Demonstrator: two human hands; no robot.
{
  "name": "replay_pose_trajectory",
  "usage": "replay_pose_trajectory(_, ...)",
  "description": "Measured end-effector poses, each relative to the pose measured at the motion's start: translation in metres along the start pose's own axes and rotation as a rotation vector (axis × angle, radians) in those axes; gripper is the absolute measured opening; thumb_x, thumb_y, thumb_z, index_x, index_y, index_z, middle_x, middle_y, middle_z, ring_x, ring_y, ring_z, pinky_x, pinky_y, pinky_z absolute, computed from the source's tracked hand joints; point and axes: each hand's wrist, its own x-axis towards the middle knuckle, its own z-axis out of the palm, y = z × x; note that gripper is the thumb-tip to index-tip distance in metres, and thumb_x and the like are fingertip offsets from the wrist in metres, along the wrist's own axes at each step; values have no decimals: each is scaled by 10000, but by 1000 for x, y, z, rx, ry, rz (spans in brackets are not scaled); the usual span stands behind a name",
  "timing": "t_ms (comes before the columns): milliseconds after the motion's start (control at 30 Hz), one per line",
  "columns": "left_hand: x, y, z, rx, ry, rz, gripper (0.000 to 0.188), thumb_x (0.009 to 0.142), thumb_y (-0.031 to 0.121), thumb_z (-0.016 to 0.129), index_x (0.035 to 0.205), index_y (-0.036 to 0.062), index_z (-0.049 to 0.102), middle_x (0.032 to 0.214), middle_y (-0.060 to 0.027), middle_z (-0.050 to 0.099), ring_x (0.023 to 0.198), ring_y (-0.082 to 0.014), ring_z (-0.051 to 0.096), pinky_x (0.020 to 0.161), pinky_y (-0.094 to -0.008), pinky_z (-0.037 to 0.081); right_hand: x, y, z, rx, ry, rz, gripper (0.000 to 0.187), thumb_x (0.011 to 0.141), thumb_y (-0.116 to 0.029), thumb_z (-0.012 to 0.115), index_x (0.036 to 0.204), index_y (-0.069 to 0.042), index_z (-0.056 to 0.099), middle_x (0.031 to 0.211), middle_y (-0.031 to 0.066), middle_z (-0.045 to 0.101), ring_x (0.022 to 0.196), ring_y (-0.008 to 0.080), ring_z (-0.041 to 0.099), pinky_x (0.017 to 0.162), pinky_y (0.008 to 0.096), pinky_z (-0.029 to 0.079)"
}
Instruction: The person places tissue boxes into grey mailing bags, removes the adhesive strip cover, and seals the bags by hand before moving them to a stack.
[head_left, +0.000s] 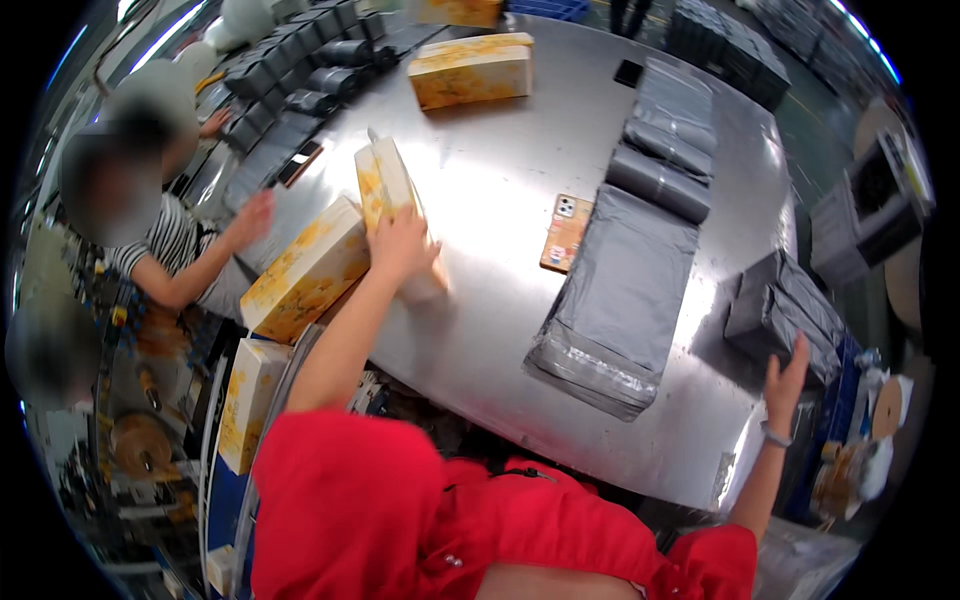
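Note:
My left hand grips a cream cardboard box with a yellow floral print, which stands tilted on the metal table; its lower end is blurred. Touching its left side is a second floral box at the table's edge. My right hand is at the right edge with its fingers stretched out, holding nothing. Just beyond those fingers lies a grey plastic-wrapped parcel; whether they touch it I cannot tell. A stack of flat grey mailing bags lies between my hands.
A phone in a patterned case lies beside the bags on the metal table. Another floral box stands farther back. At the left, a co-worker in a striped shirt reaches toward the table. Rolled grey bags line the far left.

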Motion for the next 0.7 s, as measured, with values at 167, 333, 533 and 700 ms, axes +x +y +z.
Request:
replay_pose_trajectory(167, -76, 6, 4, 30, 262, 157, 798, 665, 383, 704, 1359, 158, 380, 1266, -211, 436, 1078, -393, 484, 902, -509, 407, -50, -117, -3, 188, -84, 125, 513, 772, 16, 595, 1266, 7, 456, 1265, 170, 479, 1177, 308, 481, 995, 362, 373)
replay_pose_trajectory(333, -11, 30, -19, -536, -195, 174, 934, 680, 262, 702, 1457, 118, 204, 1300, -254, 432, 1097, -349, 513, 923, -395, 430, -26, -172, 42, 584, -19, 210, 346, 833, -44, 608, 1172, -9, 546, 1110, 116, 588, 984, 207, 606, 806, 303, 492)
replay_pose_trajectory(533, -94, 122, 16, -1508, -744, 351, 850, 815, 281, 688, 1461, 55, 185, 1326, -145, 458, 1191, -207, 463, 965, -330, 407, -3, -182, 85, 835, -21, 239, 362, 935, -179, 526, 1247, 4, 511, 1221, 104, 580, 1115, 208, 550, 969, 315, 400)
replay_pose_trajectory(700, -92, 168, 57, -647, -66, 826, 317, 804, 135, 615, 1096, 16, 583, 1033, -128, 635, 914, -288, 616, 787, -346, 490, -64, -142, 118, 1182, -374, 666, 328, 946, -249, 501, 1175, -15, 533, 1102, 127, 625, 1057, 231, 568, 921, 327, 419)
